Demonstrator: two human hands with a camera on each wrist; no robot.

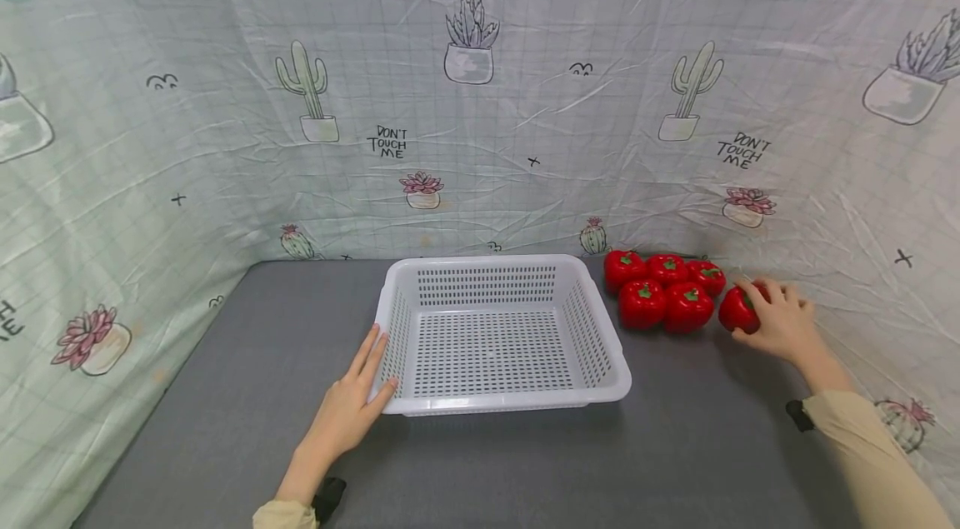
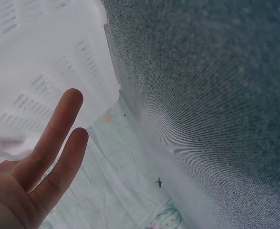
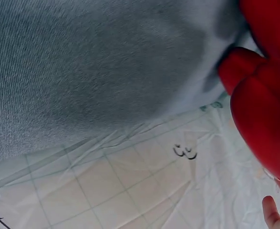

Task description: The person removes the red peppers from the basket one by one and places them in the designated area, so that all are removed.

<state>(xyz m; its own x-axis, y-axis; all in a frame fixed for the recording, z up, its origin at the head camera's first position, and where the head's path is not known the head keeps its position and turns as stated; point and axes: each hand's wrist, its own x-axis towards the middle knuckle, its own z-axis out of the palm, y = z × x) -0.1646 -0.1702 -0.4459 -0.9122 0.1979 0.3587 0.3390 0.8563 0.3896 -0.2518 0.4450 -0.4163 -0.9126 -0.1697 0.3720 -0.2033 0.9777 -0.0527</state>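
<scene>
A white perforated plastic basket point(image 1: 510, 405) stands in the middle of the table, with nothing inside it. My left hand point(image 1: 345, 408) rests at its left rim near the front corner, fingers extended; the left wrist view shows two straight fingers point(image 2: 63, 121) beside the slotted basket wall point(image 2: 44, 57). On the right, my right hand point(image 1: 783, 325) grips a red bell pepper point(image 1: 737, 312) with its green stem facing up. Up close in the right wrist view, that pepper point(image 3: 268, 114) hides most of the hand. Several more red bell peppers point(image 1: 666, 296) sit bunched between it and the basket.
A dark grey cloth covers the table point(image 1: 487, 471). Behind and along both sides hangs a pale curtain point(image 1: 525, 137) printed with cacti, close to the peppers and the right forearm.
</scene>
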